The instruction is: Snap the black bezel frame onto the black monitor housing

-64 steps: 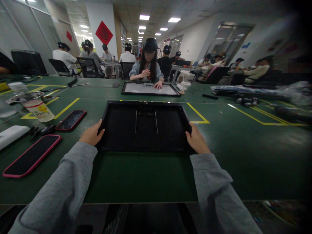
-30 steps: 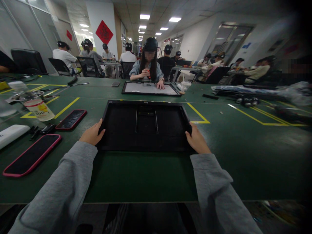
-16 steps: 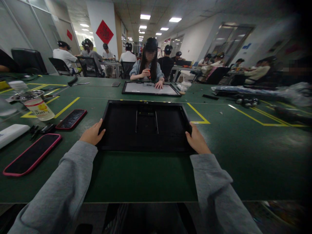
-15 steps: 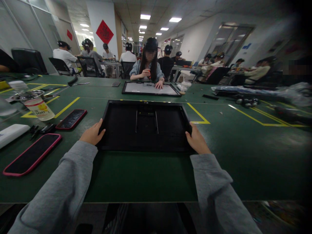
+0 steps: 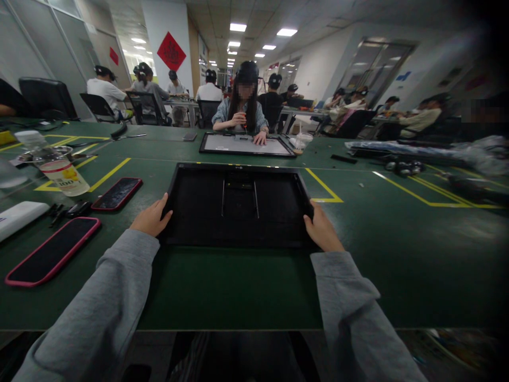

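A black rectangular monitor back shell (image 5: 238,204) lies flat on the green table (image 5: 230,286) right in front of me. My left hand (image 5: 151,217) grips its near left edge, thumb over the rim. Over on the near right edge, my right hand (image 5: 321,229) is closed in the same way. Both arms wear grey sleeves. Two thin metal rails run along the shell's middle.
Two phones in pink cases (image 5: 51,250) (image 5: 117,193) lie to the left, with a white box (image 5: 18,218) and a cup (image 5: 63,176). Across the table a person (image 5: 241,109) works on a light panel (image 5: 245,144). Yellow tape lines mark the table. Other people sit behind.
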Demonstrator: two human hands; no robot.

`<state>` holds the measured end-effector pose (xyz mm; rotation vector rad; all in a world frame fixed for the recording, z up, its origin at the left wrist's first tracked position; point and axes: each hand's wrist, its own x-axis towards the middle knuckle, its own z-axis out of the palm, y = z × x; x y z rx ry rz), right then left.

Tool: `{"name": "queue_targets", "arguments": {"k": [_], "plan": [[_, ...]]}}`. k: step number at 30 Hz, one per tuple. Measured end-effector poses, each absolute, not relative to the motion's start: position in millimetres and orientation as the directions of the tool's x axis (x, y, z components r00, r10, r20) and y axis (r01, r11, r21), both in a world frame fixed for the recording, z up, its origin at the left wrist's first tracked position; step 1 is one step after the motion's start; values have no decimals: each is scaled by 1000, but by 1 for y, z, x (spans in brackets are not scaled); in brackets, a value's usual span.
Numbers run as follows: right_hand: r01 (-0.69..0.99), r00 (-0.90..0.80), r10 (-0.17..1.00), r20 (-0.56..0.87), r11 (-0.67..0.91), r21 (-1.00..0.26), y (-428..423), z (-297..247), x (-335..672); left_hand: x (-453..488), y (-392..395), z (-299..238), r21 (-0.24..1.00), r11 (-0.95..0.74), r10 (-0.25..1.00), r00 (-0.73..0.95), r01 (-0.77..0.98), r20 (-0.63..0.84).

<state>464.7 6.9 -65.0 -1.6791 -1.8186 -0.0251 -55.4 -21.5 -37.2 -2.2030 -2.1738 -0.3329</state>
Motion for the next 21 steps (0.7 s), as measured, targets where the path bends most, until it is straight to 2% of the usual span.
{"name": "queue_targets", "arguments": {"k": [14,21], "plan": [[893,39,885,463,177,-415,6,-64,464,-56,-21,-37,124,-29,986,8,992,168],[907,89,904,419,100,-408,2,-58,462,-57,-20,-39,72,-33,980,18,997,198]]}}
